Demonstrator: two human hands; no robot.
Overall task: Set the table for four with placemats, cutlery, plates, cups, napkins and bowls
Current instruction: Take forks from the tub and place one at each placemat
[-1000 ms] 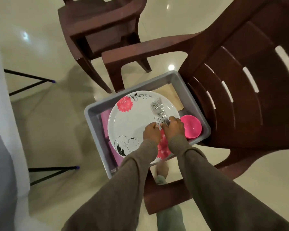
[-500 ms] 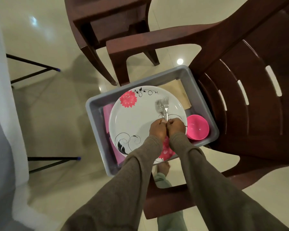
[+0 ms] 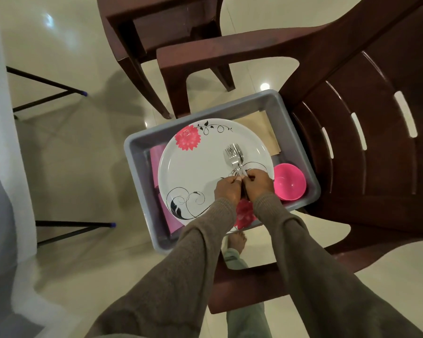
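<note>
Above the flowered plate [image 3: 200,172], inside the grey tub [image 3: 137,152] on the chair seat [image 3: 376,179], a bundle of forks [image 3: 235,156] is gripped at the handles by both the left hand [image 3: 227,190] and the right hand [image 3: 259,182]. Stiff, light, slippery metal is judged; the handle ends suit the grip. The long axis runs near to far, tines pointing away.

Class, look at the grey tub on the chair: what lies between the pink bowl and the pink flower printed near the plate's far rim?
In the head view, the bundle of forks lies between the pink bowl and the flower, over the white plate.
</note>
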